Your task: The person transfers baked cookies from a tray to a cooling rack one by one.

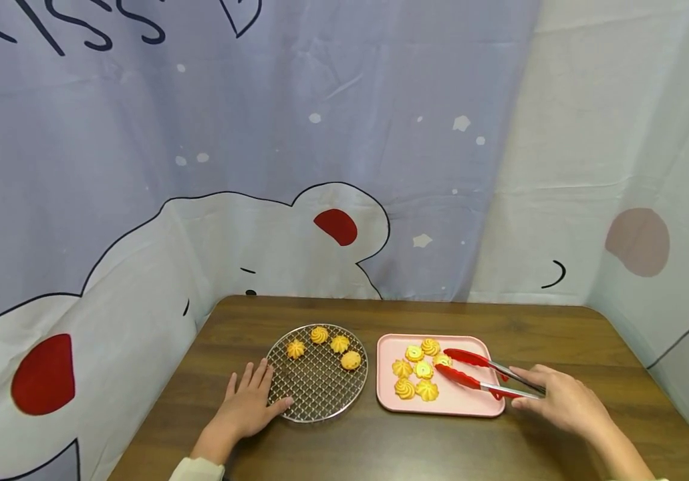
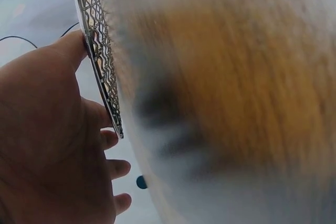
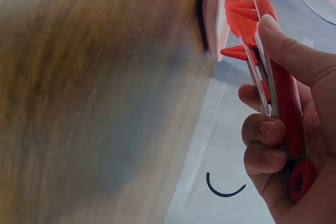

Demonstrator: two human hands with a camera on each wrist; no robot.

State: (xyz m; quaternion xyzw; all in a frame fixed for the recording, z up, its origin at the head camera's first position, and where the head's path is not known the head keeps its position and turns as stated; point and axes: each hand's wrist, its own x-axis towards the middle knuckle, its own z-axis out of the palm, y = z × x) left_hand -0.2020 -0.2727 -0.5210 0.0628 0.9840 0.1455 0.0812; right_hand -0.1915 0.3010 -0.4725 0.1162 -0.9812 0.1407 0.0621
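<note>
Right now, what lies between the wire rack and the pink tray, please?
Between the wire rack and pink tray, the head view shows only bare tabletop.

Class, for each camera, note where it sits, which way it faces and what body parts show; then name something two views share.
Head: worn on the head, facing forward and down at the wire rack and pink tray; left hand and right hand show.
Left wrist: worn there, facing the wire rack's rim; only the left hand shows.
Right wrist: worn there, facing the tongs and pink tray's edge; only the right hand shows.
Shared: head and right wrist both show the tongs.
</note>
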